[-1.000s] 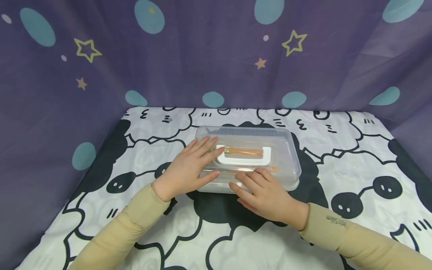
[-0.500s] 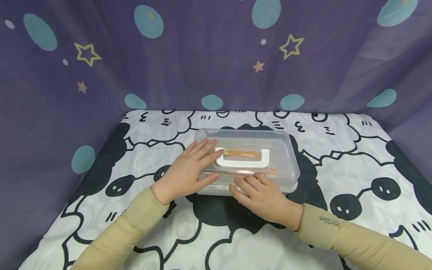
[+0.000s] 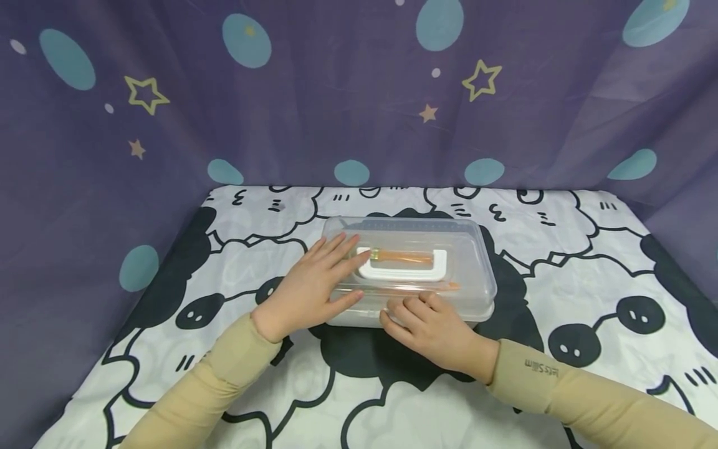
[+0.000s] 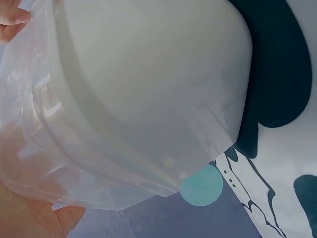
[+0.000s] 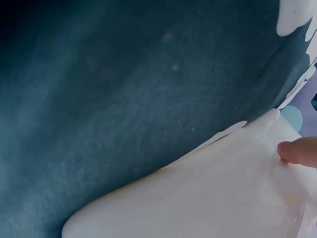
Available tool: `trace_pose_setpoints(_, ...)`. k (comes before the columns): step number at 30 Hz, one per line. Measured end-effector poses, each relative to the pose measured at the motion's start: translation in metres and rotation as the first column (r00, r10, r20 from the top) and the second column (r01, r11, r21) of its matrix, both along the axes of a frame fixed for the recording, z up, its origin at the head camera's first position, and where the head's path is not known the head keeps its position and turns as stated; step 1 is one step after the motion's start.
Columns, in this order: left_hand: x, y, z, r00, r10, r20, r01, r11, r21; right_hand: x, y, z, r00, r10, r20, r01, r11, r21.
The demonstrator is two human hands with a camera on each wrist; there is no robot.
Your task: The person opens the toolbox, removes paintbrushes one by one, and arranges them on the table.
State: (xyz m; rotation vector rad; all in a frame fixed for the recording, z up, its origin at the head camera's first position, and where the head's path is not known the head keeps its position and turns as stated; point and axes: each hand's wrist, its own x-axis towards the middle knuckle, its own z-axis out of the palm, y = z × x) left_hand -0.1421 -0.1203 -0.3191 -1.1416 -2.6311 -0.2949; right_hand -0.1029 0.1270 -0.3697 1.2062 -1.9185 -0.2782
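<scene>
- Fingers of the right hand (image 3: 433, 327) have drawn in tighter at the front since a second ago, while the left hand (image 3: 308, 280) lies much as it did.
- Plastic box (image 3: 359, 319) sits lengthways in the middle of the worktop, its see-through lid (image 3: 470, 249) on top.
- Left hand is relaxed and spread flat over the lid's left end, fingertips beside the white handle (image 3: 404, 274).
- Right hand grips the lid's front edge, fingers curled over it; exactly what the fingertips catch is hidden.
- Orange sticks (image 3: 404, 257) show through the lid, inside the handle's frame.
- Sheep-print cloth (image 3: 594, 284) runs well past the box's right end, giving sideways room.
- Behind the box, a narrower strip of cloth reaches the back edge, where the purple curtain (image 3: 336, 93) hangs.
- Both forearms fill part of the near side, with open cloth between them.
</scene>
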Motion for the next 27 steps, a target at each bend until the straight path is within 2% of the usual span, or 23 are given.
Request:
trace_pose_setpoints(7,0.0012,-0.0003,-0.0010,1.000,0.006,0.002,-0.006,1.000,-0.008,0.0011,0.0000,-0.0035,1.000,-0.003,0.013,0.002,1.000,0.012)
trace_pose_setpoints(15,0.0015,-0.0009,-0.0017,1.000,0.004,0.013,-0.003,1.000,-0.004,0.0016,-0.0025,-0.0081,0.999,-0.025,-0.037,0.026,0.999,0.036)
trace_pose_setpoints(22,-0.0003,-0.0010,-0.0022,1.000,0.003,-0.014,-0.003,1.000,0.003,0.0009,-0.0042,-0.0077,0.999,-0.025,-0.042,0.027,0.999,0.037)
trace_pose_setpoints(27,-0.0006,-0.0009,-0.0025,1.000,-0.001,-0.006,0.001,1.000,0.009,0.0000,-0.0054,-0.0076,0.999,-0.016,-0.041,0.017,0.999,0.037)
